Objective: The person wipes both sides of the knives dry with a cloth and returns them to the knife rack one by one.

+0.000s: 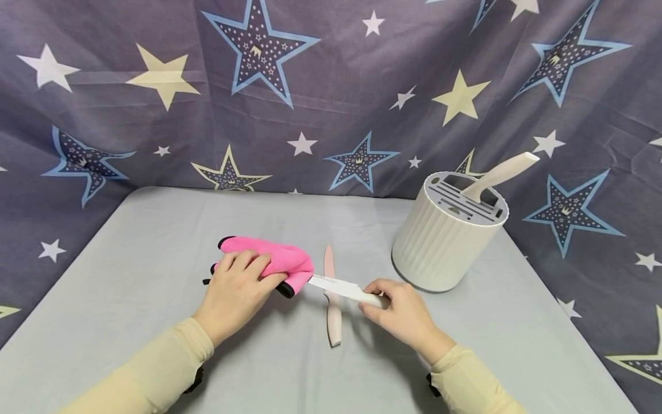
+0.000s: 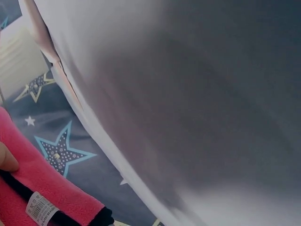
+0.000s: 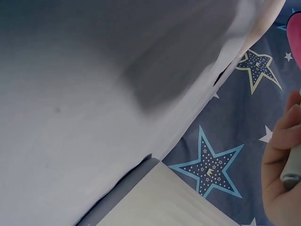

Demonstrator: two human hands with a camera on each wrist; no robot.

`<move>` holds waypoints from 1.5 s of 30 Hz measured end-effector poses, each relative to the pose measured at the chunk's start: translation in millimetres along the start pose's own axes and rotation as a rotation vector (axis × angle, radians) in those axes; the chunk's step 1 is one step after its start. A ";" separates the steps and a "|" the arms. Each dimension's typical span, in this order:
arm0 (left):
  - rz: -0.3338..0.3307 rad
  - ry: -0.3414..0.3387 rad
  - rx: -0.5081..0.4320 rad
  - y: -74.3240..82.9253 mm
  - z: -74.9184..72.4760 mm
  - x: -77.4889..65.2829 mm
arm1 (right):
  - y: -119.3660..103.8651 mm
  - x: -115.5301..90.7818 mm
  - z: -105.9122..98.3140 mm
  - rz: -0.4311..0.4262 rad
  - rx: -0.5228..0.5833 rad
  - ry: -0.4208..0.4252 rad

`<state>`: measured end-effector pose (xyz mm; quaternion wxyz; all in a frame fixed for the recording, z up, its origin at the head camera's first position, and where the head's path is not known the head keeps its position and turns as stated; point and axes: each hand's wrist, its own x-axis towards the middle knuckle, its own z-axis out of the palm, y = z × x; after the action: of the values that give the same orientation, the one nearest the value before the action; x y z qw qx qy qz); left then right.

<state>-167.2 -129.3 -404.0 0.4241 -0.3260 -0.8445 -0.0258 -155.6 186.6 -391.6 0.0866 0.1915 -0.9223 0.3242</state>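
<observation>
My right hand (image 1: 403,315) grips the pale handle of a knife (image 1: 341,288), whose white blade points left. The blade's far end is hidden in a folded pink cloth (image 1: 287,260) with black edging. My left hand (image 1: 239,293) holds that cloth around the blade, thumb toward the knife. Beneath the held knife, a second knife (image 1: 334,322) with a pink blade and pale pink handle lies on the table, tip away from me. In the left wrist view the cloth (image 2: 51,193) shows a white label; in the right wrist view fingers (image 3: 287,132) wrap the handle.
A round, ribbed cream knife block (image 1: 439,247) stands at the right of the grey-covered table (image 1: 155,230). One pale-handled knife (image 1: 499,175) sticks out of its slotted top. A dark curtain with stars (image 1: 320,115) hangs behind the table.
</observation>
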 end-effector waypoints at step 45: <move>-0.795 0.026 -0.510 31.2 -1.6 9.5 | -9.2 3.6 -1.6 0.050 0.087 0.091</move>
<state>-152.3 -100.3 -403.3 0.2981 -0.0707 -0.8652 -0.3969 -155.0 179.9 -384.2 0.1121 0.1572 -0.9070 0.3743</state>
